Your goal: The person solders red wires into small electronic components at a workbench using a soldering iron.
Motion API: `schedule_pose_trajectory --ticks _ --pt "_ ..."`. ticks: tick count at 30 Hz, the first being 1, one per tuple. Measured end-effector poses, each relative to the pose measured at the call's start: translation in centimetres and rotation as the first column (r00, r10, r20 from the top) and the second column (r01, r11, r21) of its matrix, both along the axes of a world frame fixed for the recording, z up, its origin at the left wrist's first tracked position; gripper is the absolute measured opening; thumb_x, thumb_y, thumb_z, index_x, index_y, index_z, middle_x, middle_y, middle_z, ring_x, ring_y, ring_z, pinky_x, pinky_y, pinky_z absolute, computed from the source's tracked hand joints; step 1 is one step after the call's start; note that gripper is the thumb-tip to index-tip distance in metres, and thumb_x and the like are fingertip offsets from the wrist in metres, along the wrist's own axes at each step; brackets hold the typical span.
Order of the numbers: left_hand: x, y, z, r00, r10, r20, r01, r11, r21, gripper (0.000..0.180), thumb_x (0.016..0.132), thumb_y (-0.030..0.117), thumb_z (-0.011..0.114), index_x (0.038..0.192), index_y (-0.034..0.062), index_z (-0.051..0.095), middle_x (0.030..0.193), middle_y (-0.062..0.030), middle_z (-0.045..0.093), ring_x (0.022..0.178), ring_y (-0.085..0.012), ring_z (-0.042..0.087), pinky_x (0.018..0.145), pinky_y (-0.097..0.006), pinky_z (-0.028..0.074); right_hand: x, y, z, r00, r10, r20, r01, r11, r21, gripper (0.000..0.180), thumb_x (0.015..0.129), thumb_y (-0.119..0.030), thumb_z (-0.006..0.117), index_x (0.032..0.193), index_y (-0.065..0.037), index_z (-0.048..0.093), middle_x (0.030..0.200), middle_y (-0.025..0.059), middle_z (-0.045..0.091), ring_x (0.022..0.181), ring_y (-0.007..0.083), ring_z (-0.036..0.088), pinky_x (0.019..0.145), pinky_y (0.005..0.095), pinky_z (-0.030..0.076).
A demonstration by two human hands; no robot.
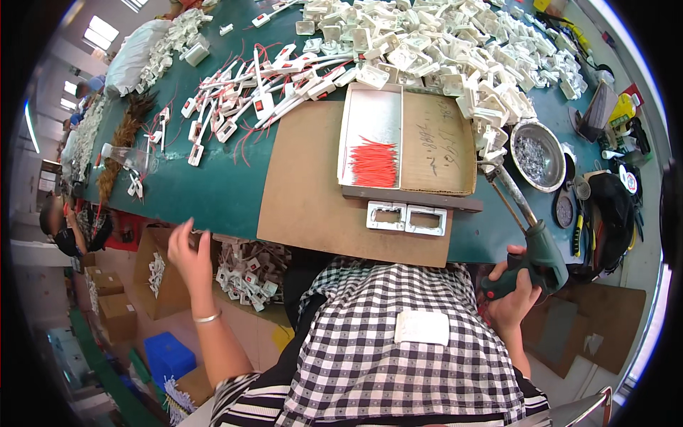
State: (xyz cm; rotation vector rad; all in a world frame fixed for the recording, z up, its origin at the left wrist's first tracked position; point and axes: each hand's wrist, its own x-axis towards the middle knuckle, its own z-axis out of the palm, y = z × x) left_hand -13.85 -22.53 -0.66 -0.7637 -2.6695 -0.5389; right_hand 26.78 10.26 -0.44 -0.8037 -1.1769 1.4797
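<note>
**benchrat:** Checked apron [398, 349] fills your lap at 6 o'clock, closest thing in shot. Your right hand [514, 295] at 4 o'clock has its fingers wrapped tight round the green grip of the soldering iron [535, 238], tip angled up toward 1 o'clock over the bench [206, 192] edge. Left hand [188, 256] at 8 o'clock hangs off the bench, fingers spread, holding nothing.

**wirenut:** So you look to be between joints. I'd guess the next move means the free hand fetching a piece, either a red wire from the tray [373, 139] at 12 o'clock or a white housing.

**benchrat:** Yep. Two white frames [407, 218] sit on the cardboard sheet [313, 192] right in front of you, near the iron. Metal dish [538, 155] at 2 o'clock. Big pile of white housings [455, 43] crowds the far side, wired ones [249, 92] spill toward 11, so reaching back means going over clutter.
</note>
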Motion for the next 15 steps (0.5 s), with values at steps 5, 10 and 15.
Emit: schedule_pose_trajectory --ticks 5,10,15 --pt "1.3 22.9 5.4 0.846 -0.531 -0.054 0.526 0.812 0.255 0.028 0.076 0.019 0.072 0.096 0.0026 0.061 0.091 -0.0097 0.058 0.086 -0.0266 0.055 0.076 -0.036 0.045 0.3 0.0 0.1 0.998 -0.056 -0.021 0.054 0.996 -0.071 0.042 0.086 -0.014 0.049 0.123 0.004 0.043 0.109 0.0189 0.056 0.063 0.0193 0.057 0.060 0.0307 0.047" --pt "1.0 37.1 4.8 0.842 -0.536 -0.070 0.533 0.844 -0.055 0.059 0.070 0.049 0.072 0.099 -0.0018 0.062 0.101 -0.0154 0.060 0.096 -0.0314 0.056 0.083 -0.040 0.046 1.2 -0.6 0.3 0.993 -0.114 -0.026 0.112 0.992 -0.050 0.042 0.086 -0.013 0.049 0.124 0.003 0.043 0.110 0.0192 0.056 0.063 0.0190 0.056 0.062 0.0304 0.047" --pt "-0.2 39.7 2.6 0.856 -0.505 -0.114 0.431 0.817 -0.382 0.063 0.067 0.059 0.068 0.101 0.0066 0.067 0.103 -0.0130 0.061 0.102 -0.0326 0.054 0.086 -0.045 0.046 2.0 -0.6 -0.2 0.987 -0.158 -0.005 0.157 0.986 -0.060 0.039 0.088 -0.014 0.048 0.121 0.006 0.044 0.110 0.0195 0.056 0.062 0.0183 0.056 0.061 0.0303 0.047"
